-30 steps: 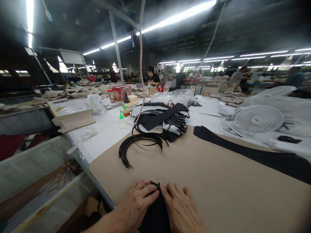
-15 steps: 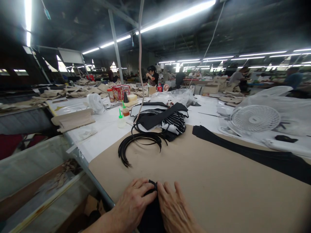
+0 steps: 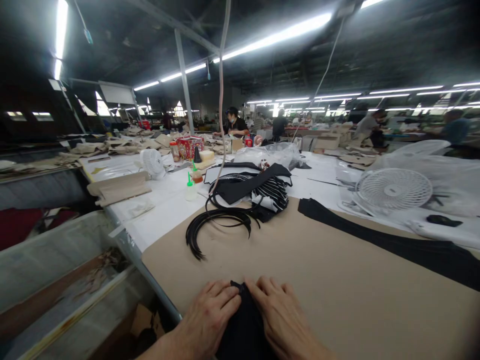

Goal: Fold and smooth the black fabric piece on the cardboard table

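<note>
My left hand (image 3: 208,320) and my right hand (image 3: 281,320) lie side by side at the near edge of the table, on brown paper (image 3: 318,280). Between them sits a piece of black fabric (image 3: 243,325). The fingers of both hands press on its edges and pinch its far tip. Beyond my hands, a bundle of curved black strips (image 3: 217,222) rests on the paper.
A long black fabric strip (image 3: 393,245) crosses the paper at right. A heap of black and striped cloth (image 3: 258,187), glue bottles (image 3: 191,187), two small white fans (image 3: 393,187) and plastic bags stand farther back. A cable (image 3: 221,100) hangs from above. People work at distant tables.
My hands have stayed on the black fabric, the fingers shifting slightly on its tip. The view has tipped a little.
</note>
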The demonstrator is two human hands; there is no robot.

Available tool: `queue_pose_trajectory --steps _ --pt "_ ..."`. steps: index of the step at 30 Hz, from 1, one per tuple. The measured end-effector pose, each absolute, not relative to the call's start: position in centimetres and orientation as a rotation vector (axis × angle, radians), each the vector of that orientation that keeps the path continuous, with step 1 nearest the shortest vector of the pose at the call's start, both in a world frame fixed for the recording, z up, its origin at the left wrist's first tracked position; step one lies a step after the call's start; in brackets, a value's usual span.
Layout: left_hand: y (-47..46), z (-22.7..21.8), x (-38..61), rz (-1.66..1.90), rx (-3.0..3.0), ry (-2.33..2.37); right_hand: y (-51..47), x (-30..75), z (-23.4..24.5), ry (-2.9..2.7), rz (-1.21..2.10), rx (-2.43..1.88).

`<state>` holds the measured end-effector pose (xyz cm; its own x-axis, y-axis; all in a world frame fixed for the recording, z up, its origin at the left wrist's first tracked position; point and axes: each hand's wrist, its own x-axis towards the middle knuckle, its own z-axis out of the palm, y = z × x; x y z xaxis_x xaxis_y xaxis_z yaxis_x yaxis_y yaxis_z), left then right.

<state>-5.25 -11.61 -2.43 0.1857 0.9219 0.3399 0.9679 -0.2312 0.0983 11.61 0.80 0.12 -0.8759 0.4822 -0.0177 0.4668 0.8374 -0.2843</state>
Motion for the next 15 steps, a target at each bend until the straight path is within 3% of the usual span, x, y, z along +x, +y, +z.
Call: queue_pose_trajectory --steps 7,15 --pt "-11.7 -2.0 -5.2 -0.47 -2.279 -1.849 0.5 11.4 -1.4 -2.963 0.302 -0.705" --pt "-12.2 -2.4 -5.3 -0.545 -2.231 -1.903 0.8 11.6 0.0 -2.955 0.425 -0.818"
